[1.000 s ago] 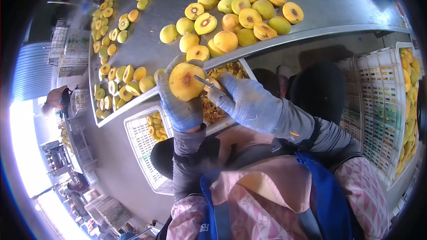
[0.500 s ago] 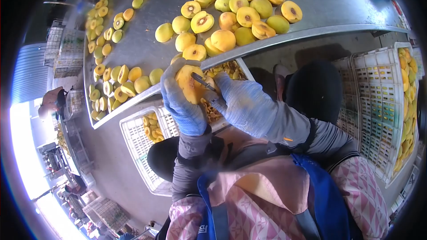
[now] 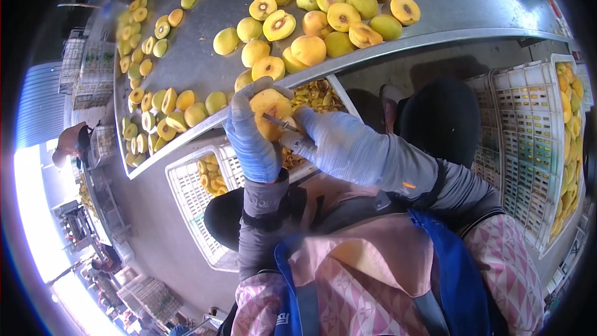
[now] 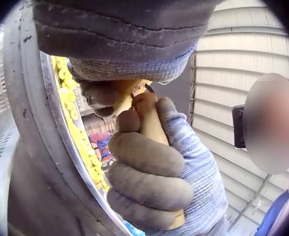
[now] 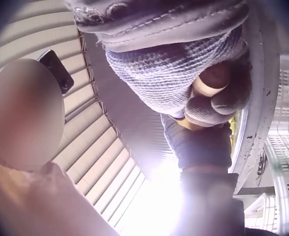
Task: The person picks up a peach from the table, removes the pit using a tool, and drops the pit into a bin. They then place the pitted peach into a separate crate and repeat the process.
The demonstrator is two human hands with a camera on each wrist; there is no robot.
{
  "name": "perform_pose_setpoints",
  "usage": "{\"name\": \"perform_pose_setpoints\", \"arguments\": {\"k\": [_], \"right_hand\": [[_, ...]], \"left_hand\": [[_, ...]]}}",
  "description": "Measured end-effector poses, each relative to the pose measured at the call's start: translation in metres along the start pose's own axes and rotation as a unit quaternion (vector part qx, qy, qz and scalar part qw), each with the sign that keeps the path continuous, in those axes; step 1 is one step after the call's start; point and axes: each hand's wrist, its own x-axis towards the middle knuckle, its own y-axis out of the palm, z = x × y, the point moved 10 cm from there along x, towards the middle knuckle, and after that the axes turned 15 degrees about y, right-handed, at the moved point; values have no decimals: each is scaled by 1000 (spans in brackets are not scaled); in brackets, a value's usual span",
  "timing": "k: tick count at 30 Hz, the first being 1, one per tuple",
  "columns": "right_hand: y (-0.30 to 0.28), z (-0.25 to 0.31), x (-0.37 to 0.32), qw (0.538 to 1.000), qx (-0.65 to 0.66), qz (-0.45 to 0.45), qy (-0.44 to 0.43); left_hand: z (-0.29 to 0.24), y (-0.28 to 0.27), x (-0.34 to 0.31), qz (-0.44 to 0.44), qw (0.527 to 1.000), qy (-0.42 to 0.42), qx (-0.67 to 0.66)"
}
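A yellow peach half [image 3: 267,104] sits in my gloved left hand [image 3: 250,146], whose fingers curl round its far side and edge. My right hand [image 3: 342,146], gloved too, grips the wooden handle [image 4: 153,123] of a pitting knife. Its slim metal blade [image 3: 277,121] lies against the reddish middle of the peach's cut face. In the left wrist view, the right fingers wrap the handle and a dark curved tip [image 4: 149,88] meets the fruit. The handle's butt end [image 5: 214,78] pokes out of the right fist in the right wrist view.
Beyond the hands, a metal table [image 3: 186,56] carries many halved peaches [image 3: 341,17]. Below its edge is a container of peach scraps [image 3: 317,96]. White crates of peaches stand at left [image 3: 193,205] and right [image 3: 519,143]. Another person [image 3: 71,143] is far left.
The peach half has tilted in my left hand, its cut face turning from the camera toward my right hand. The knife blade has moved lower across its middle, and the right hand has rotated slightly.
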Motion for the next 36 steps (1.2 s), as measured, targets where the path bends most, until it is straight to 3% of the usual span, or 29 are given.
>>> {"name": "perform_pose_setpoints", "arguments": {"k": [2,3,4,5,6,8,9,11,12,14,16,18,20,21,23,25,27,28,29,30,31,32,33,35,36], "right_hand": [[-1,23,-15,968,16,-83,-235],[-8,28,-15,968,16,-84,-235],[6,4,5,968,214,125,-27],[35,-14,-4,847,385,318,184],[27,-14,-4,847,385,316,185],[38,-6,-24,639,548,466,272],[41,-8,-25,639,548,466,272],[50,-7,-26,568,616,465,287],[49,-2,-26,568,615,466,286],[34,-21,-10,793,424,337,280],[35,-19,-11,784,441,346,266],[36,-21,-12,777,457,351,253],[45,-17,-16,686,554,413,231],[44,-19,-15,688,550,415,229],[45,-10,-20,591,619,465,226],[40,0,-17,584,631,474,192],[28,-17,-16,745,479,399,237],[28,-18,-13,776,445,397,206],[35,-20,-14,776,443,404,197],[23,-19,-1,902,308,286,96],[3,-5,3,976,161,147,-12],[1,1,-3,987,55,150,-30],[3,1,-7,986,58,154,-37],[10,2,-13,987,-14,153,-55],[13,2,-14,986,-26,160,-37]], "left_hand": [[-7,0,3,26,998,41,41],[-14,3,4,53,992,81,81],[-15,5,3,54,992,81,81],[-22,8,3,57,989,107,82],[-29,11,2,61,986,133,82],[-24,4,3,48,987,119,96],[-20,-2,3,34,987,106,112],[-17,-8,1,31,983,103,151],[-16,-11,1,29,976,98,190],[-15,-12,-1,26,975,107,195],[-15,-10,-3,24,973,111,201],[-15,3,-3,47,991,100,69],[-11,7,-1,58,995,71,29],[-6,9,-2,65,997,42,-7],[3,3,-4,29,998,10,-53],[10,-7,-5,-9,995,-18,-95],[8,-12,-4,11,992,-27,-121],[2,-19,-4,30,997,-14,-76],[-8,-29,-5,26,997,-5,-71],[-20,-44,-8,31,999,4,7],[-33,-59,-11,35,996,10,84],[-47,-71,-12,81,988,40,124],[-55,-103,-19,28,986,3,166],[-89,-138,-16,70,920,48,383],[-88,-173,-19,77,881,-6,466]]}}
